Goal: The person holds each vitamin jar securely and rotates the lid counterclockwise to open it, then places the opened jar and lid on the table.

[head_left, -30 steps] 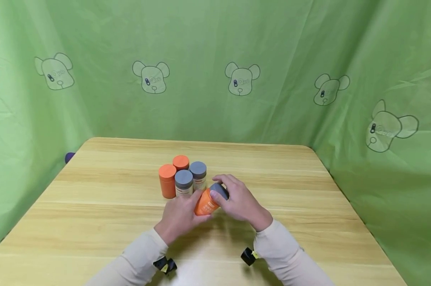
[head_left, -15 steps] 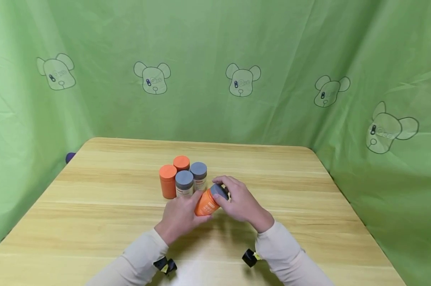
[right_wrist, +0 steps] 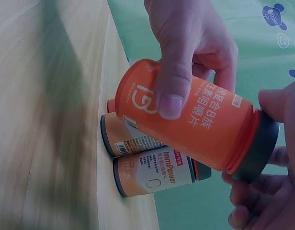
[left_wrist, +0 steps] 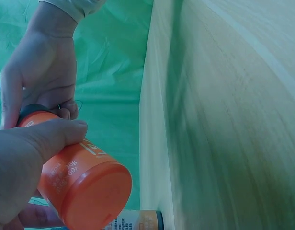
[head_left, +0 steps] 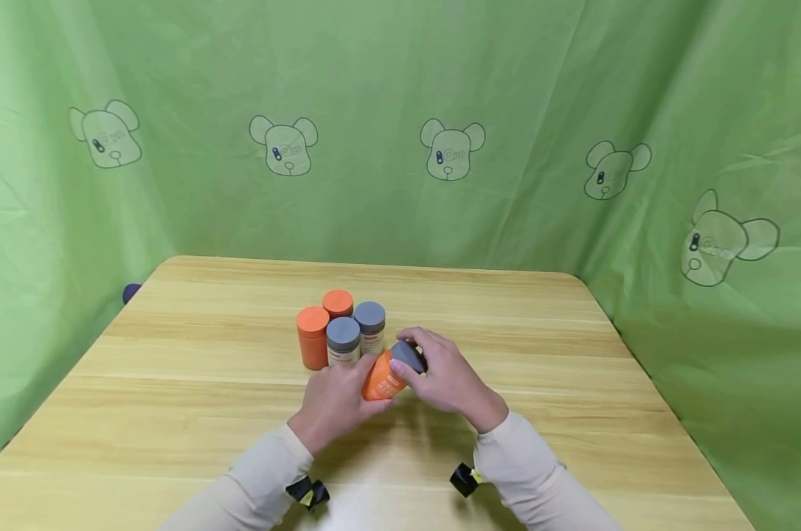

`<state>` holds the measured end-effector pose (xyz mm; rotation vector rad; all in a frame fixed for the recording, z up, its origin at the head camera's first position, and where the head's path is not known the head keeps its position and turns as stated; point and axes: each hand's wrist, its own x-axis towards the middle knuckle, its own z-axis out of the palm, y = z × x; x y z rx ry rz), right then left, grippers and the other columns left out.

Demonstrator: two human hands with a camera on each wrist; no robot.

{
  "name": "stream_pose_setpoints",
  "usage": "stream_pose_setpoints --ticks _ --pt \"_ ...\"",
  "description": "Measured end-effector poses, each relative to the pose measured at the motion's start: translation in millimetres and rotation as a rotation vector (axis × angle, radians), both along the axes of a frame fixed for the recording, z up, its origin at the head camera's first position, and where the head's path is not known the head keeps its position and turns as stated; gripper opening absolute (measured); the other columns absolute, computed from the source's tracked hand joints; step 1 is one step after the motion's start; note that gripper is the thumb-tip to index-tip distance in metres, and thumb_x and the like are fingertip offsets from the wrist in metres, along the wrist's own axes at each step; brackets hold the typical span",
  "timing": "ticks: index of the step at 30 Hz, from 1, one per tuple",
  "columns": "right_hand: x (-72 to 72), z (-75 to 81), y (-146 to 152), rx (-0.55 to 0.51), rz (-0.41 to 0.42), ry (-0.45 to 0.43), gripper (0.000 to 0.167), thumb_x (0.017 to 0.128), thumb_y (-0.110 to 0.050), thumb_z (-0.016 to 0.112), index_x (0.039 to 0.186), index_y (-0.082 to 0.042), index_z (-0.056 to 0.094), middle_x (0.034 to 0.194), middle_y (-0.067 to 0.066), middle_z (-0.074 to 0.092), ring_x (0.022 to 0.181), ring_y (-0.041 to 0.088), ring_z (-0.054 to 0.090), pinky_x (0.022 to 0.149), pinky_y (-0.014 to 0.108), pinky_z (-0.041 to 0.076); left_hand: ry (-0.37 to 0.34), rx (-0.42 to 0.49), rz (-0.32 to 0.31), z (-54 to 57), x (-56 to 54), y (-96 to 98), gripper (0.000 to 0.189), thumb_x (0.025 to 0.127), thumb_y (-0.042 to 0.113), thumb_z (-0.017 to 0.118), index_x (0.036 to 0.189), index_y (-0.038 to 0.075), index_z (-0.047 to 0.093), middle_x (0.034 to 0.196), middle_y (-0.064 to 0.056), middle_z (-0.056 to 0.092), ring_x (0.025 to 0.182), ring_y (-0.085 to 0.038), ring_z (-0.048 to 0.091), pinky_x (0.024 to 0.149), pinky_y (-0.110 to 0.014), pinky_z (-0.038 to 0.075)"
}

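Left grip (head_left: 332,402) clasps an orange cylindrical plastic bottle (head_left: 383,378)
Tilt seemingly suits the right grip (head_left: 443,377), which pinches its round grey cap (head_left: 408,355).

"Where could a hand slip through from here?"
"On the right side: a broad stretch of tabletop (head_left: 546,354) runs from the right hand (head_left: 443,372) towards the green curtain (head_left: 726,346)."
"And between the two hands?"
"Blocked. The tilted orange bottle (head_left: 382,377) bridges the left hand (head_left: 334,402) and the right."
"Straight past the left?"
"Four upright bottles (head_left: 343,333) crowd together just beyond it. There's room round their left, and behind them too, before the curtain. Between the far grey-capped bottle (head_left: 370,317) and the right fingers, only a slim gap shows."
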<state>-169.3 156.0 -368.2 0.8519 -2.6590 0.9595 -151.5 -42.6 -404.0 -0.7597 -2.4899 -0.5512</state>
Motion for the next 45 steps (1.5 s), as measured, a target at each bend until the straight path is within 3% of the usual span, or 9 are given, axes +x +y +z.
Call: stream_pose_setpoints --ticks 8,13,18,27,35,45 --pt "-0.9 -1.1 4.6 -0.022 0.063 0.028 0.048 0.088 -0.026 0.065 0.128 -0.001 0.053 0.112 0.008 0.06 0.089 0.017 0.057 0.074 0.037 0.051 -0.001 0.0 0.003 -0.2 -0.5 1.0 0.061 0.068 0.043 0.085 0.113 0.008 0.063 0.068 -0.004 0.059 0.046 -0.016 0.05 0.041 -0.027 0.038" --pt "1.1 -0.5 4.6 -0.005 0.016 0.026 0.049 0.091 -0.031 0.063 0.13 -0.003 0.052 0.114 0.01 0.059 0.089 0.018 0.058 0.076 0.038 0.051 -0.004 0.002 -0.008 0.2 -0.6 2.6 0.061 0.069 0.043 0.085 0.113 0.008 0.063 0.071 -0.004 0.06 0.048 -0.016 0.052 0.043 -0.027 0.041" --pt "1.6 -0.5 1.9 -0.004 -0.038 0.001 0.043 0.093 -0.032 0.061 0.127 -0.006 0.055 0.104 0.007 0.061 0.085 0.016 0.057 0.071 0.033 0.05 0.014 -0.007 -0.013 -0.1 -0.4 4.1 0.06 0.068 0.043 0.085 0.11 0.007 0.062 0.069 -0.003 0.059 0.048 -0.015 0.052 0.043 -0.028 0.042" --pt "1.1 -0.9 4.6 -0.015 0.024 0.055 0.044 0.091 -0.028 0.063 0.126 -0.003 0.054 0.106 0.008 0.061 0.086 0.016 0.058 0.073 0.034 0.051 0.007 -0.007 -0.012 -0.3 -0.6 3.9 0.06 0.069 0.044 0.085 0.11 0.007 0.063 0.07 -0.002 0.06 0.048 -0.014 0.052 0.044 -0.026 0.042" --pt "0.9 -2.2 3.0 0.013 -0.02 0.02 0.043 0.093 -0.031 0.061 0.126 -0.005 0.055 0.104 0.007 0.062 0.086 0.017 0.058 0.072 0.034 0.05 0.038 -0.006 -0.013 -0.8 -0.9 4.5 0.06 0.068 0.044 0.085 0.109 0.007 0.063 0.068 -0.003 0.059 0.048 -0.016 0.053 0.043 -0.029 0.042" --pt "0.1 -4.5 7.3 -0.011 0.071 0.11 0.043 0.09 -0.022 0.061 0.127 -0.001 0.052 0.114 0.011 0.06 0.09 0.019 0.058 0.074 0.035 0.051 0.019 -0.009 -0.006 0.3 -0.6 5.1 0.062 0.068 0.045 0.085 0.111 0.007 0.062 0.069 -0.002 0.06 0.048 -0.015 0.053 0.043 -0.027 0.042"
